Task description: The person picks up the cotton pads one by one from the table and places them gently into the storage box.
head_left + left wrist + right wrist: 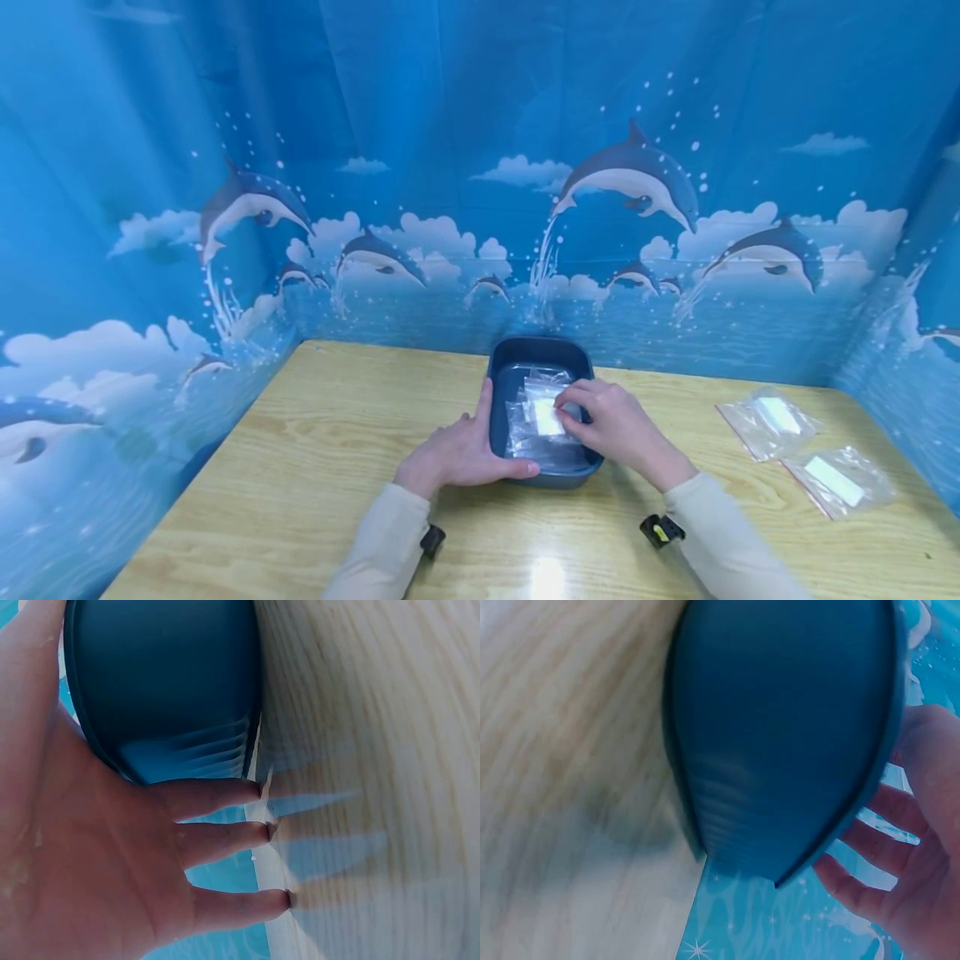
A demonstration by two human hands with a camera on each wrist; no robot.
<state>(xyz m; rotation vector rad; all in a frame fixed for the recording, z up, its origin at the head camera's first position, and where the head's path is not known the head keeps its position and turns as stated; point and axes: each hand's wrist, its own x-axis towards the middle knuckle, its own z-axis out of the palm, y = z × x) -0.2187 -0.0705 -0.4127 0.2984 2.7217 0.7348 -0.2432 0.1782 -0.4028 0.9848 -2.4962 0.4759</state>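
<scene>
A dark blue-grey rectangular tub (547,481) sits on the table, holding several small clear zip bags (525,425), one with a white label. My left hand (461,454) rests at the tub's near left corner, thumb along the near rim. In the left wrist view, the straight fingers (225,844) of that hand reach down beside the tub, their tips at the tabletop. Over the tub's right side, my right hand (618,421) pinches the labelled zip bag (546,414) between thumb and index finger. Its other fingers (881,847) spread loosely past the rim in the right wrist view.
Two more clear zip bags with white labels, a farther one (772,423) and a nearer one (838,481), lie on the right of the wooden table (337,433). A blue dolphin-print curtain (450,167) hangs behind and at both sides.
</scene>
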